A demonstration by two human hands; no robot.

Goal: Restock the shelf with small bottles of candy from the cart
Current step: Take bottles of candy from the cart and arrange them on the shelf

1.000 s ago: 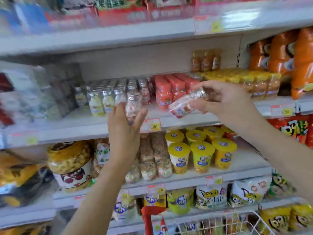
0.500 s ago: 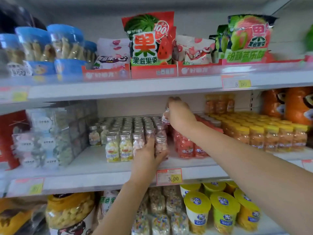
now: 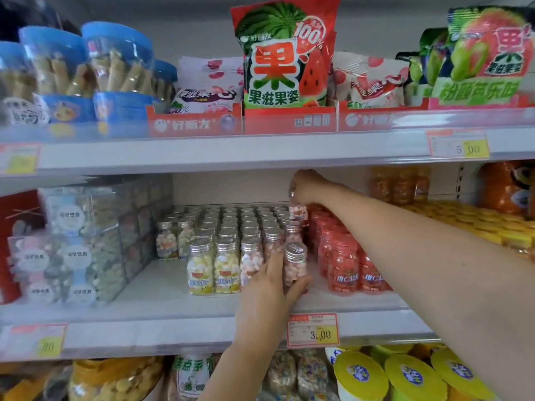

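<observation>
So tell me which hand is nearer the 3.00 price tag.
Left. The left hand grips a bottle at the shelf front, just above the price tag; the right hand holds another bottle farther back, well above it.

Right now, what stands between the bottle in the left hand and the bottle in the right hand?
The head view shows a silver-capped bottle of pink candy standing on the shelf between them.

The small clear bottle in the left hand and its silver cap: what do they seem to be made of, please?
The small clear bottle gripped by the left hand looks like glossy transparent plastic, possibly glass: pink candy shows through. Its silver ribbed cap looks like shiny metal or metallised plastic, catching highlights.
</observation>
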